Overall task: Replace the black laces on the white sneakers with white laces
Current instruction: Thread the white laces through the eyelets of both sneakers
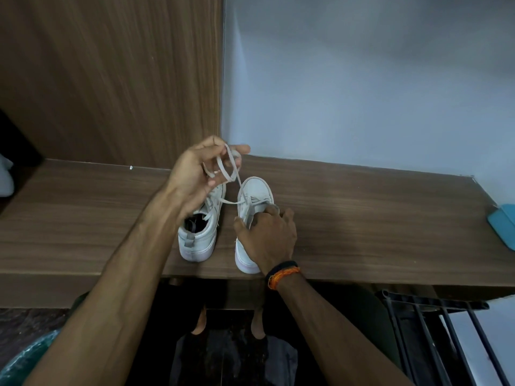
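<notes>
- Two white sneakers stand side by side on the desk, near its front edge, heels toward the person, toes pointing away at the wall; their long axes run nearly parallel.
- The left sneaker shows its dark open collar; its toe is hidden behind the left hand.
- The right sneaker has its toe in view; its heel and collar are covered by the right hand.
- The left hand, raised above the left sneaker's toe, has its fingers curled round a loop of white lace, which runs down to the right sneaker's eyelets.
- The right hand clasps the right sneaker round its collar, fingers curled at the tongue; whether it also pinches lace I cannot tell.
- A black and orange band circles the right wrist.
- A blue thing lies at the desk's right end, cut off by the frame.
- A dark rack stands below on the right.
</notes>
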